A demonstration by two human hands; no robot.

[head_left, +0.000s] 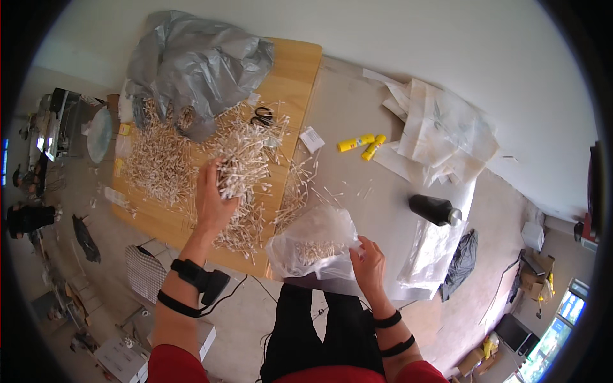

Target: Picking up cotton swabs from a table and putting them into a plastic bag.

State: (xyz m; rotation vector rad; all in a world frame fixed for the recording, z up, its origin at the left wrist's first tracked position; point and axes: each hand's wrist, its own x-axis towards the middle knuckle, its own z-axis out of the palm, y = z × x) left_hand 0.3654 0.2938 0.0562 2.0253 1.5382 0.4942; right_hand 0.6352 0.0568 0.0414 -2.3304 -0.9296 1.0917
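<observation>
A big heap of cotton swabs point(159, 163) covers much of the wooden table. Toward the heap's near right side, my left hand point(216, 203) is closed around a thick bunch of cotton swabs point(244, 167), its fingertips partly hidden behind them. My right hand point(368, 263) pinches the right rim of a clear plastic bag point(332, 225) at the near table edge. Some loose swabs point(316, 251) lie inside this bag. Black scissors point(262, 117) rest among the swabs beyond my left hand.
A grey plastic bag point(204, 60) covers the far left of the wooden table. On the grey table at right are two yellow glue sticks point(355, 143), a small white box point(311, 139), a black bottle point(434, 209) and crumpled clear plastic sheets point(447, 131).
</observation>
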